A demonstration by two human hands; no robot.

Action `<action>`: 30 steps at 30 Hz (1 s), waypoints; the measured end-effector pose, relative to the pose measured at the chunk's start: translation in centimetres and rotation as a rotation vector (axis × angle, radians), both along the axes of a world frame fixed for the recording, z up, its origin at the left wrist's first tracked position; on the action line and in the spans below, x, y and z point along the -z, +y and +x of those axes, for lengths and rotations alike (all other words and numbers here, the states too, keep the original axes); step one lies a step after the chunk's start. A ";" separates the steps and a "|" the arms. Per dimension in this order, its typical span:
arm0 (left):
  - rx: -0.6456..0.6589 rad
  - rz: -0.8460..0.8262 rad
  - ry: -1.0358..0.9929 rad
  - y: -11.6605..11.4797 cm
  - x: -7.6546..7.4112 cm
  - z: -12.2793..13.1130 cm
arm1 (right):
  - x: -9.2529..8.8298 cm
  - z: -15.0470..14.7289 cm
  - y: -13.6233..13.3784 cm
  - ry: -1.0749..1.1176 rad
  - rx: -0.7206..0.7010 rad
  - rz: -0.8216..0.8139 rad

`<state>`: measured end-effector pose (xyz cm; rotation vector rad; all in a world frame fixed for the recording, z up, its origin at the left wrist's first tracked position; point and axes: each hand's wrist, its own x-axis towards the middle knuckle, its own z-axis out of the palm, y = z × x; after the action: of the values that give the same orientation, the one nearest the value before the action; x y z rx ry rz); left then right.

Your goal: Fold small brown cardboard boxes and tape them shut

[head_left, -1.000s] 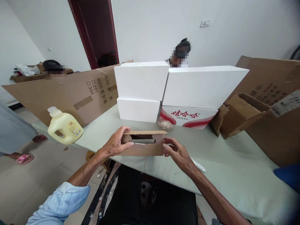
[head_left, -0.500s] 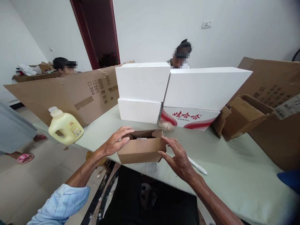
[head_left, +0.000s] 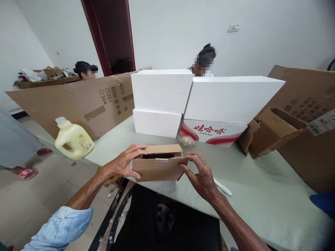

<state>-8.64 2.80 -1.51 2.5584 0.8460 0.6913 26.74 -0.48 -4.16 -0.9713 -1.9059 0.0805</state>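
Cardboard box (head_left: 158,171) at the near edge of a pale-green table (head_left: 261,188)
Left hand (head_left: 125,162) clamps the box's left end, right hand (head_left: 201,174) pinches its right corner; a white wall (head_left: 167,35) and dark doorway (head_left: 112,35) lie beyond. White boxes (head_left: 161,91) and a red-printed carton (head_left: 214,132) stand behind it, partly hiding a person (head_left: 206,55); a yellow jug (head_left: 80,139) and large cardboard panel (head_left: 59,101) stand at left.

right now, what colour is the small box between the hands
The small box is brown, best seen in the head view.
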 end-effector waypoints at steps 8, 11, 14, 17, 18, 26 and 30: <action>-0.067 0.089 -0.032 0.2 1.3 0.9 | -0.4 0.0 0.8 0.015 0.032 -0.004; -0.084 0.080 -0.045 0.4 1.7 1.0 | -1.6 -0.1 1.2 -0.053 0.024 0.013; -0.087 0.071 -0.059 0.4 1.8 1.1 | -3.3 -0.6 1.6 -0.163 -0.037 0.043; -0.095 0.065 -0.068 0.3 1.8 1.2 | -4.6 -1.4 2.1 -0.319 -0.093 0.024; -0.097 0.063 -0.072 0.3 1.8 1.2 | -4.9 -1.6 2.3 -0.369 -0.109 0.007; -0.103 0.065 -0.069 0.5 2.2 1.1 | -5.4 -3.2 3.0 -0.427 -0.156 0.040; -0.099 0.073 -0.067 0.5 2.1 1.1 | -5.7 -3.6 2.5 -0.357 -0.190 0.081</action>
<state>-7.54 3.31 -3.61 2.5551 0.9467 0.8483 23.18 2.06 1.51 -0.7859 -2.3076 -0.0640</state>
